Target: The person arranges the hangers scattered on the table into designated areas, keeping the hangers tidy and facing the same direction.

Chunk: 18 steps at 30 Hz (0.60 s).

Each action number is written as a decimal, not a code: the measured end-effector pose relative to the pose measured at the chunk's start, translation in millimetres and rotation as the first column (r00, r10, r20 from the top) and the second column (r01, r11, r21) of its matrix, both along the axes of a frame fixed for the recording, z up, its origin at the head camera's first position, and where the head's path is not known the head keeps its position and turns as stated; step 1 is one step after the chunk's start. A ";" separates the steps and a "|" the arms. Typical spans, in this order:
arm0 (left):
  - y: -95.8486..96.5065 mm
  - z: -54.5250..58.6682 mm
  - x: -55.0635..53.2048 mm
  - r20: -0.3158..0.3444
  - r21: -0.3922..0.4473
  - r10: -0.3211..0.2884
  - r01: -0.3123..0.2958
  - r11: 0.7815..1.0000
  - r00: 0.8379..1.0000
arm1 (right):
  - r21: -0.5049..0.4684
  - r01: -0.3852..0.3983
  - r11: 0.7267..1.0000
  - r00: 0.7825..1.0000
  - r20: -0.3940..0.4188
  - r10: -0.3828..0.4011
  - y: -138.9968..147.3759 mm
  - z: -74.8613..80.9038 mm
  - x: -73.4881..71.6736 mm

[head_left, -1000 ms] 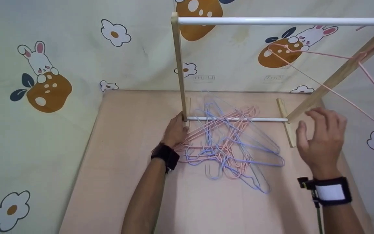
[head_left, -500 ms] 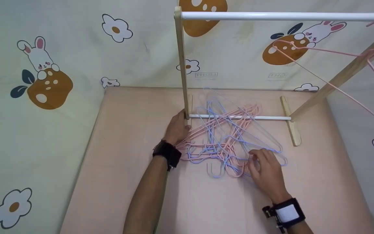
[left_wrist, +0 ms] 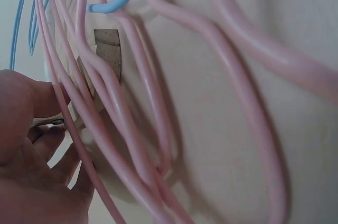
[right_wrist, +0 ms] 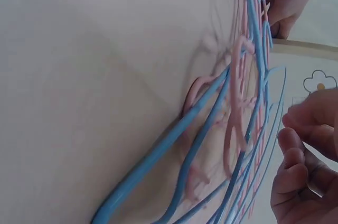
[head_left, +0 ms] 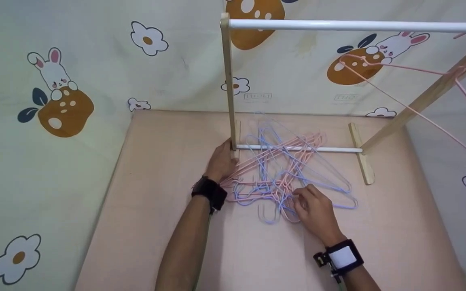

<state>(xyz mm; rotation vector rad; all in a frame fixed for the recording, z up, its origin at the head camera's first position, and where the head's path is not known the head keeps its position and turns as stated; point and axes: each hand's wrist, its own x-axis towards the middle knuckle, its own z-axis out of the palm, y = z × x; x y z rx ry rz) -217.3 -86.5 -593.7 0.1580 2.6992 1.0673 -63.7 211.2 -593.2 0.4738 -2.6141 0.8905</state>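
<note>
In the head view, my left hand grips the bottom of the left wooden post of a hanger rack. The left wrist view shows that hand beside several pink hangers. A tangled pile of pink and blue hangers lies over the rack's lower white rail. My right hand is at the pile's near right side. In the right wrist view its fingers are loosely curled close to blue hangers, with nothing visible between thumb and fingertips.
Overhead runs the rack's upper white rail. A pink hanger hangs at the right, near the slanting right post. The right foot stands on the pinkish table. Patterned walls enclose the back and sides.
My right hand has come left and down from beside the right post to the hanger pile, then shifted slightly further left. My left hand stays at the left post.
</note>
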 end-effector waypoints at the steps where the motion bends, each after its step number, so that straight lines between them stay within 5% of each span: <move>1: 0.1 0.5 0.4 0.000 0.006 0.003 -0.003 1.000 1.000 | 0.003 -0.010 1.000 1.000 0.014 0.010 -2.7 0.1 0.8; 9: 1.1 3.3 2.4 -0.001 0.033 0.018 -0.018 0.999 1.000 | 0.098 -0.041 0.994 0.993 0.117 0.030 -18.4 -6.6 16.8; 18: -2.2 -0.2 2.0 -0.038 -0.005 -0.029 0.029 1.000 0.999 | 0.156 -0.029 0.987 0.998 0.066 0.019 -16.1 -13.9 25.6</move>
